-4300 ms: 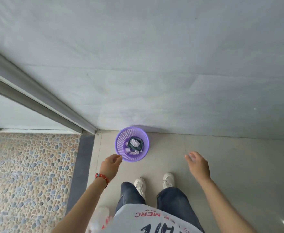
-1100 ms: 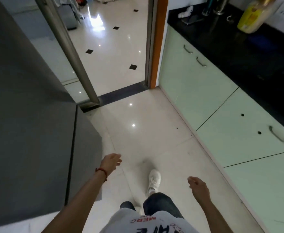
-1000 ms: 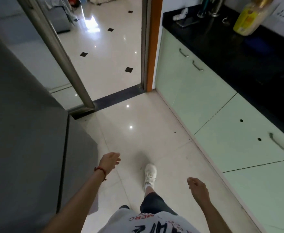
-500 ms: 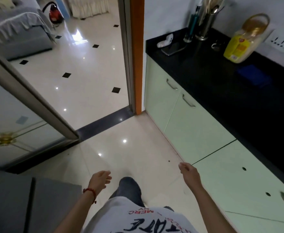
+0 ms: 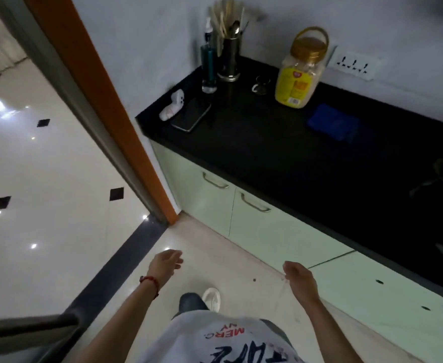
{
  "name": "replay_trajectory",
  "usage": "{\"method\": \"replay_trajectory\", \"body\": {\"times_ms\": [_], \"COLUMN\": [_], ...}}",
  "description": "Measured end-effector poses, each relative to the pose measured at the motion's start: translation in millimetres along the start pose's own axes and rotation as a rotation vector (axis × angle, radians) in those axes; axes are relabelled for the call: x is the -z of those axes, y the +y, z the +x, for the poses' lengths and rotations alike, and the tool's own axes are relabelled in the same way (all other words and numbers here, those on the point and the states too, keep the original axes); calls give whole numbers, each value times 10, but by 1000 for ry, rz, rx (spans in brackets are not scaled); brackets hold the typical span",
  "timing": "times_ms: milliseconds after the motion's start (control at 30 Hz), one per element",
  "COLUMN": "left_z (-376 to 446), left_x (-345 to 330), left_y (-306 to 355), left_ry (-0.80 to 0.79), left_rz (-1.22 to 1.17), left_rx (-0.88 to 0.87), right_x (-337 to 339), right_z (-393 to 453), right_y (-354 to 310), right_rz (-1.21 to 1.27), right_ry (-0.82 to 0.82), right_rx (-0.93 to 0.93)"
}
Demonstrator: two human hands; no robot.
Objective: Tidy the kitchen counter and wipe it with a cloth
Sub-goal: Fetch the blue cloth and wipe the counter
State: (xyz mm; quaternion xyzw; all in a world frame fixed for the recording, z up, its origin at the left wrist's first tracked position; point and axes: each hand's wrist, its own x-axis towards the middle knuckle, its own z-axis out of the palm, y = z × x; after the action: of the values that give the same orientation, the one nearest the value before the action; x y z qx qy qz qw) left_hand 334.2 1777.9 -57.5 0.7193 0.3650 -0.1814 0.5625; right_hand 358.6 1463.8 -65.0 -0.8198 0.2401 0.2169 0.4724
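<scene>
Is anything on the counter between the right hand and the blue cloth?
Nothing visible does. The right hand hangs empty low by the cabinet fronts; the blue cloth lies flat on the black counter, the yellow-labelled jar off to its left.

On the counter [image 5: 280, 153], a phone [image 5: 191, 115] lies at the left end, a utensil holder [image 5: 229, 61] behind it, a jar [image 5: 300, 74] further right, a cloth [image 5: 333, 125] right of the jar.
</scene>
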Motion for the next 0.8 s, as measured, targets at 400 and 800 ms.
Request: {"method": "replay_trajectory", "body": {"times_ms": [400,800], "left_z": [670,1224], "left_x": [-929,-1878], "left_y": [1678,2677], "left_ry": [-353,-125], "left_rz": [278,558], "left_rx": [-342,-754], "right_x": [470,1414], "right_z": [392,1351], "right_y": [-240,-1398], "right_rz": [355,173], "right_ry": [255,362], "right_rx": [-107,137]}}
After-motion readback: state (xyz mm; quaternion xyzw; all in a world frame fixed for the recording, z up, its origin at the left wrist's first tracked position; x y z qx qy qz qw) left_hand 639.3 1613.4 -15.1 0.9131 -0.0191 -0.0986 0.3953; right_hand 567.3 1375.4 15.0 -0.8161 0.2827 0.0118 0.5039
